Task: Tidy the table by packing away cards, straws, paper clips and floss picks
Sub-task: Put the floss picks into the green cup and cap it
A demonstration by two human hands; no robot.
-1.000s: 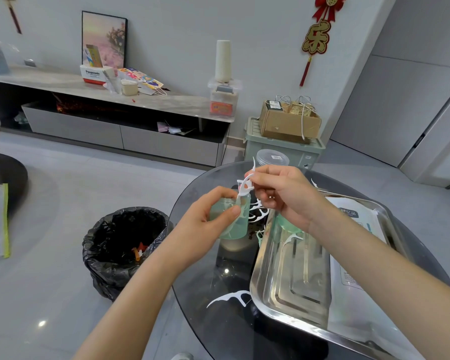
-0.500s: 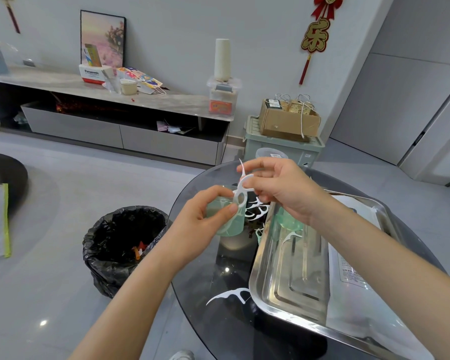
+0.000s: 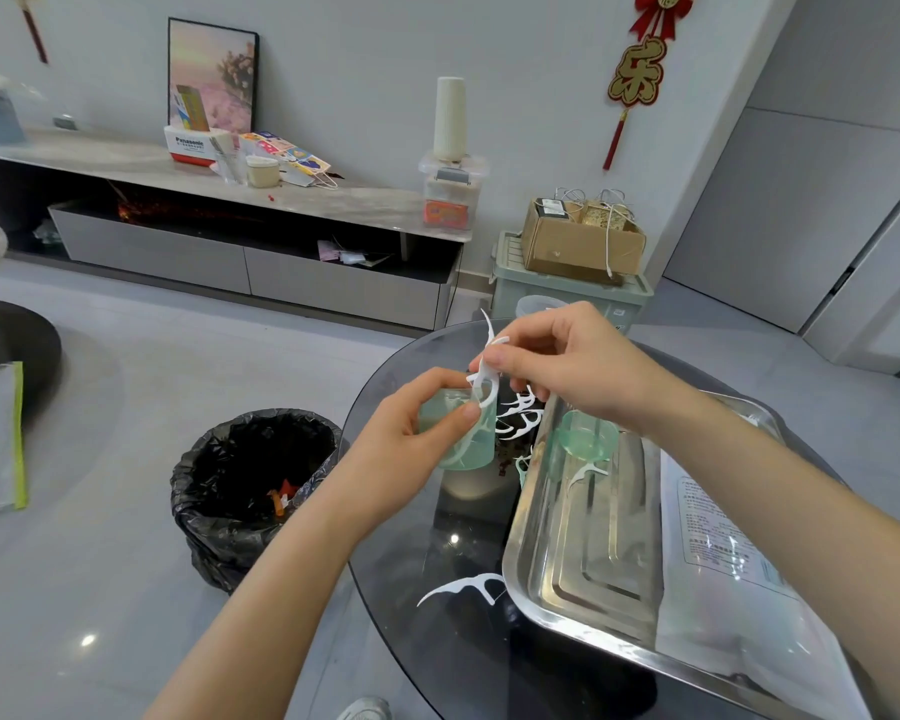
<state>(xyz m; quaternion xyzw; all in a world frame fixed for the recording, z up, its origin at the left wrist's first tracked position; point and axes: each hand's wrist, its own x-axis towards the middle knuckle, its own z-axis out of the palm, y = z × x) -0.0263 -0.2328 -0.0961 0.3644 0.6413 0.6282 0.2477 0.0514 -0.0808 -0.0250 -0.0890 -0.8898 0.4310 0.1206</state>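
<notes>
A bin [image 3: 253,480] with a black bag stands on the floor, far left, beside the round glass surface [image 3: 453,641]. Next comes the left hand [image 3: 406,454], held up over the surface. Its grip is curled round a small green cup [image 3: 463,439], with the thumb on the front. Right at the cup's mouth are white floss picks [image 3: 484,379], pinched tight in the grip of the right hand [image 3: 583,366]. Their low ends dip into the cup. There may be two or three; they are hard to count. More loose picks [image 3: 520,418] lie on the surface behind the cup, and one single pick [image 3: 463,587] lies nearer, touching the edge of the metal tray [image 3: 567,563]. In the tray sit a green lid [image 3: 588,433] and a clear plastic bag [image 3: 749,589], far right.
</notes>
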